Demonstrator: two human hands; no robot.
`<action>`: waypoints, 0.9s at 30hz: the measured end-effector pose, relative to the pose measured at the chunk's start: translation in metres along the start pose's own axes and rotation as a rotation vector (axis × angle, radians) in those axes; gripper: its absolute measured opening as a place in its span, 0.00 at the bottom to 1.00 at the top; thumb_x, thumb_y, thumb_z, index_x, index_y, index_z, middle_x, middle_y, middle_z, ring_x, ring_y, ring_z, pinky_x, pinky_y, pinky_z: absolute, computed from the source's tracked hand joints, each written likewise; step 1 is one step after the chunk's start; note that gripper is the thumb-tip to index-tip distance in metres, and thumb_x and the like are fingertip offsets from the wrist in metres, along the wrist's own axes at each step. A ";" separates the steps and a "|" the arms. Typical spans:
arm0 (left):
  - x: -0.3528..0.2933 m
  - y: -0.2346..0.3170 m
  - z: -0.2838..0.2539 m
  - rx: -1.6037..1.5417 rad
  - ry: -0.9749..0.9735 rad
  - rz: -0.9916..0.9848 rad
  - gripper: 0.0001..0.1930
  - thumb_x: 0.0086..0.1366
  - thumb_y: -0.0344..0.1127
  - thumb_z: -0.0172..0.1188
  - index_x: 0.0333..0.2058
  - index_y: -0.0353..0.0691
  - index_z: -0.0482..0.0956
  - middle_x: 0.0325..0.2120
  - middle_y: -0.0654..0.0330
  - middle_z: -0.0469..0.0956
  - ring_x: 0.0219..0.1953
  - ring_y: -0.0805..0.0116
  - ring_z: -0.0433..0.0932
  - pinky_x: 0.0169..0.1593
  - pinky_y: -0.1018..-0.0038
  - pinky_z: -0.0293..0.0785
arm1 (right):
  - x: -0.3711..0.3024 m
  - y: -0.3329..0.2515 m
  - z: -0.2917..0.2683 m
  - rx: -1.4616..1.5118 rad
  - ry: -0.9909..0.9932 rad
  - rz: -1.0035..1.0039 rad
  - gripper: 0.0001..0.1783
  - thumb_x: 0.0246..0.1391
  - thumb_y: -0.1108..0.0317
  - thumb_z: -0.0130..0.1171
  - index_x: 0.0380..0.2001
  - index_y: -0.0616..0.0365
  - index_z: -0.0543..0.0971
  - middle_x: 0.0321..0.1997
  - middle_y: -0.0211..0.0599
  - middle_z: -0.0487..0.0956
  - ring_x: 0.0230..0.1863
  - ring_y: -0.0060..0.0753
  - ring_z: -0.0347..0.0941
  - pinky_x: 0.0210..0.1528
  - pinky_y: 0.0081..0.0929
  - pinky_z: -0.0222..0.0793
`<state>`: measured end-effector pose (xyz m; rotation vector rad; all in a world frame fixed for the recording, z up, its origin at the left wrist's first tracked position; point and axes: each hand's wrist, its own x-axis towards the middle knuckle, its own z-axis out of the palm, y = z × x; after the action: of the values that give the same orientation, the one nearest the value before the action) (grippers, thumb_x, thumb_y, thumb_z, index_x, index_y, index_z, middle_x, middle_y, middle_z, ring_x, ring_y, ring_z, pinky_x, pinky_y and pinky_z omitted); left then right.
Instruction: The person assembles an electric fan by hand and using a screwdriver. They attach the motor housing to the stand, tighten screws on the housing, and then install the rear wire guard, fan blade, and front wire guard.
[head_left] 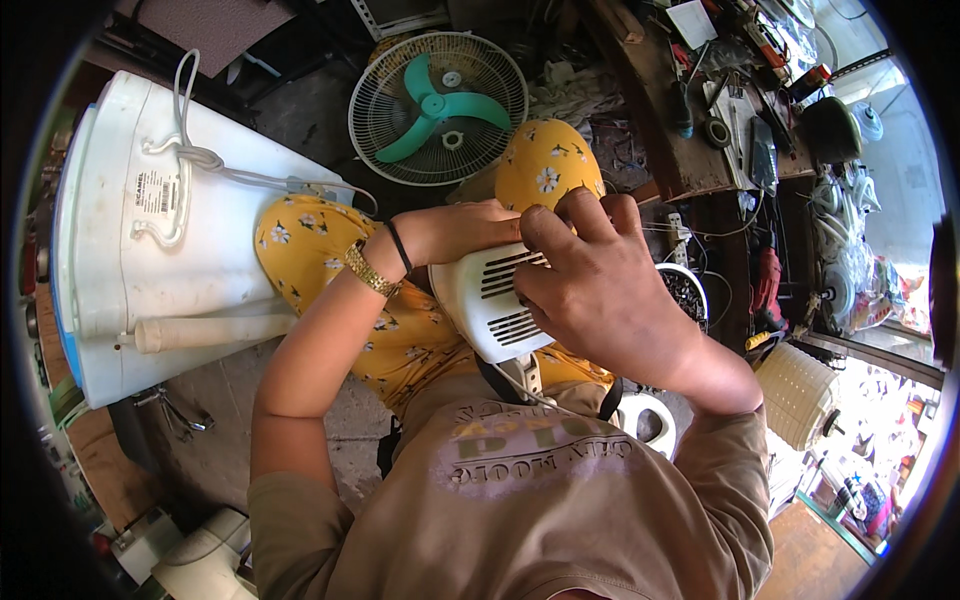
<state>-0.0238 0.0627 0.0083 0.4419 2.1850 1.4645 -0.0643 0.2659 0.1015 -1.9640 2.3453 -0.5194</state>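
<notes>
"What lay on the yellow floral-cloth lap [405,350]?"
"A white slotted-plastic housing [492,318]: slots upward, straight edge nearside, long axis obscured; open room leftward."
"Hands?"
"Left hand [465,233] lay at far edge, right hand [597,275] curled rightward; grips could not be told."

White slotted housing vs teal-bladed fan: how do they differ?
- Build: the white slotted housing is a solid shell with dark slots; the teal-bladed fan has a round, open wire cage showing its blades.
- Size: the fan is clearly larger than the housing.
- Handling: the housing has the right hand over it; the fan is farther out, untouched.

Shared: both have openings in their outer covers.
</notes>
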 end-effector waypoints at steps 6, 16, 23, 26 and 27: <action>-0.001 0.010 -0.006 -0.127 -0.049 -0.104 0.28 0.70 0.57 0.37 0.44 0.38 0.76 0.36 0.53 0.80 0.37 0.64 0.78 0.47 0.72 0.71 | -0.008 0.007 0.008 0.108 0.145 0.123 0.10 0.33 0.68 0.68 0.23 0.51 0.77 0.37 0.30 0.71 0.40 0.37 0.66 0.41 0.36 0.59; -0.006 0.004 -0.013 -0.077 -0.089 -0.067 0.27 0.72 0.51 0.34 0.57 0.39 0.71 0.52 0.54 0.73 0.57 0.62 0.66 0.63 0.69 0.56 | -0.073 0.133 0.004 0.309 0.681 0.767 0.05 0.45 0.76 0.61 0.27 0.62 0.76 0.25 0.35 0.75 0.23 0.28 0.67 0.29 0.25 0.64; 0.005 0.009 -0.017 -0.250 -0.136 -0.134 0.28 0.72 0.49 0.36 0.54 0.32 0.72 0.47 0.53 0.74 0.52 0.64 0.71 0.58 0.72 0.62 | -0.088 0.268 0.060 -0.056 0.616 0.815 0.15 0.51 0.66 0.58 0.42 0.59 0.77 0.40 0.49 0.79 0.43 0.52 0.76 0.42 0.41 0.71; 0.006 0.010 -0.019 -0.199 -0.139 -0.136 0.27 0.72 0.48 0.34 0.55 0.32 0.71 0.49 0.53 0.73 0.55 0.62 0.68 0.62 0.71 0.58 | -0.057 0.286 0.090 -0.169 0.471 1.009 0.28 0.49 0.63 0.60 0.53 0.57 0.68 0.48 0.52 0.75 0.44 0.56 0.75 0.44 0.43 0.72; 0.005 0.007 -0.018 -0.217 -0.129 -0.130 0.28 0.72 0.48 0.34 0.55 0.33 0.71 0.49 0.53 0.73 0.55 0.62 0.68 0.62 0.71 0.58 | -0.050 0.295 0.100 -0.167 0.459 1.026 0.31 0.49 0.62 0.60 0.56 0.56 0.65 0.49 0.54 0.73 0.44 0.57 0.75 0.44 0.44 0.72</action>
<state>-0.0380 0.0536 0.0196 0.3051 1.8932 1.5357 -0.3102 0.3336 -0.0834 -0.4469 3.2686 -0.7118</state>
